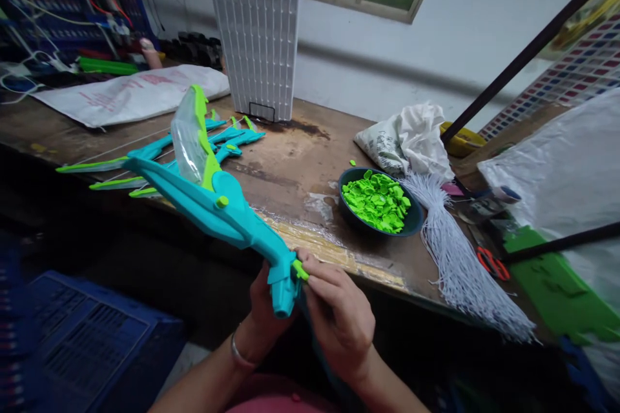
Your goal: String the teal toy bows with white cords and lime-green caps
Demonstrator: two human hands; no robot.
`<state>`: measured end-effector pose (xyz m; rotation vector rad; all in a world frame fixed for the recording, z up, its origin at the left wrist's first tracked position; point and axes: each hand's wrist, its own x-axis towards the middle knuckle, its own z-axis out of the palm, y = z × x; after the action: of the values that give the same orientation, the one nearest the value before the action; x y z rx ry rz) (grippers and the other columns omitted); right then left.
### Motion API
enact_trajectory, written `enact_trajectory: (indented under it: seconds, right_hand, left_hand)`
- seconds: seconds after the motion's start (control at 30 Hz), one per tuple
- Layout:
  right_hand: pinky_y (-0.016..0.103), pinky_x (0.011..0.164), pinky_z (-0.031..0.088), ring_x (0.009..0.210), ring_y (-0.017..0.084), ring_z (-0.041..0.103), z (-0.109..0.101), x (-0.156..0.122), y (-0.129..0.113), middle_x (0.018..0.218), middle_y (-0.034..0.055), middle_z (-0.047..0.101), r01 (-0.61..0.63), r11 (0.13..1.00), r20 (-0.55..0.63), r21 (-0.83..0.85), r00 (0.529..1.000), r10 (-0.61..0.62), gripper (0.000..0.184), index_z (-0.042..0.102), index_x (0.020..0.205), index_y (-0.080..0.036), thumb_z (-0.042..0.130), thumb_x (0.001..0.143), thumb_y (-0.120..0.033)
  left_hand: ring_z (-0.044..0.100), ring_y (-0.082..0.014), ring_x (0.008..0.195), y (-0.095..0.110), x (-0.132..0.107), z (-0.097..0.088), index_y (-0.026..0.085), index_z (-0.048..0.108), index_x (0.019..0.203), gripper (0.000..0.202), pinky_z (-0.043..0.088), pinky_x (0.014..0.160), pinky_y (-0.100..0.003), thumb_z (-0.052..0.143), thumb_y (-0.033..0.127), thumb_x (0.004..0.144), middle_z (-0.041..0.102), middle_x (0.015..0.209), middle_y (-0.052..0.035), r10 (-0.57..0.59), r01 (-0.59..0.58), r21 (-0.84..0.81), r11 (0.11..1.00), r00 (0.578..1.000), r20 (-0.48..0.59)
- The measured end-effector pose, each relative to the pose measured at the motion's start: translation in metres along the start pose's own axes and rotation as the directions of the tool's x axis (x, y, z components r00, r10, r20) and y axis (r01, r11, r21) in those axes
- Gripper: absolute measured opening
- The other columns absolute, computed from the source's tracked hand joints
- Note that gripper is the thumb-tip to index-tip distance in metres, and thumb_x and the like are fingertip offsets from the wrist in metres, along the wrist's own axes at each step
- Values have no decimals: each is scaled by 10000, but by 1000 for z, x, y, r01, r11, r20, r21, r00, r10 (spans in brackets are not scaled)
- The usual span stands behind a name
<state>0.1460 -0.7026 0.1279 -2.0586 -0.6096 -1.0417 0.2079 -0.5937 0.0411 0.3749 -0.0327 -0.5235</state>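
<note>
A teal plastic toy bow (232, 210) with lime-green parts and a clear plastic panel extends up and left from my hands. My left hand (264, 316) is closed around its lower end, and the bow hides most of those fingers. Between the thumb and fingers of my right hand (339, 313) is a small green plastic piece (300, 270), which touches the side of the bow near its lower end. Several similar teal and green toy bows (159, 148) lie behind it on the wooden table (290, 161).
A dark bowl (415, 226) of small green pieces stands right of centre. Beside it are a bundle of white cords (455, 258), a white sack (421, 139) and red-handled scissors (493, 263). A grey ribbed panel (259, 39) stands at the back. Blue crates (106, 322) are below left.
</note>
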Motion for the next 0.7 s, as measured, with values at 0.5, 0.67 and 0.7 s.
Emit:
enact_trajectory:
  seconds: [0.5, 0.67, 0.7]
  right_hand:
    - [365, 874, 604, 1022, 221, 693, -3, -12, -11, 1081, 162, 733, -75, 997, 24, -23, 997, 76, 292, 660, 1094, -100, 641, 857, 70]
    - [390, 923, 570, 1039, 216, 666, -18, -1, -13, 1109, 113, 724, -204, 976, 135, 79, 972, 192, 267, 632, 1183, -136, 637, 924, -72]
    - [391, 925, 563, 1037, 214, 656, -22, 2, -13, 1099, 100, 720, -234, 968, 150, 90, 964, 219, 261, 629, 1202, -144, 637, 942, -119]
  left_hand:
    - [492, -169, 739, -6, 7, 23, 214, 580, 830, 600, 460, 731, -301, 853, 678, 567, 500, 776, -8, -43, 74, -144, 987, 977, 209]
    - [504, -174, 779, -5, 2, 26, 211, 597, 854, 591, 470, 764, -312, 906, 610, 545, 512, 817, -10, -52, 66, -107, 992, 991, 122]
    - [505, -175, 783, -5, 1, 28, 211, 596, 853, 590, 474, 769, -314, 906, 609, 547, 506, 819, -9, -48, 59, -95, 994, 992, 118]
